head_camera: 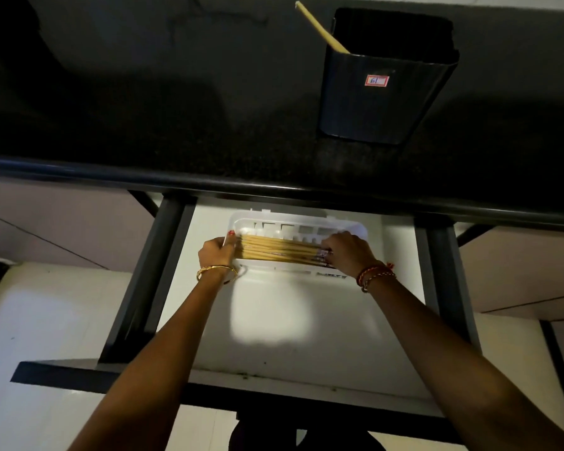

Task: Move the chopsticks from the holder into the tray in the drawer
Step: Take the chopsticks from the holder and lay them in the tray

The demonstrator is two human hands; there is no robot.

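A black rectangular holder (pixel 381 92) stands on the dark counter at the upper right, with one pale chopstick (pixel 319 26) leaning out of its left corner. In the open drawer below lies a white plastic tray (pixel 293 224) holding several wooden chopsticks (pixel 280 250) side by side. My left hand (pixel 217 252) is against the tray's left end, fingers touching the chopstick ends. My right hand (pixel 350 252) rests on the bundle's right ends, fingers curled over them. Whether either hand grips the chopsticks or only presses them is unclear.
The drawer (pixel 290 327) has a white floor and dark side rails (pixel 150 281), and its dark front panel (pixel 111 379) lies close to me. The counter's rounded black edge (pixel 274 187) overhangs the tray's back. White floor tiles lie below.
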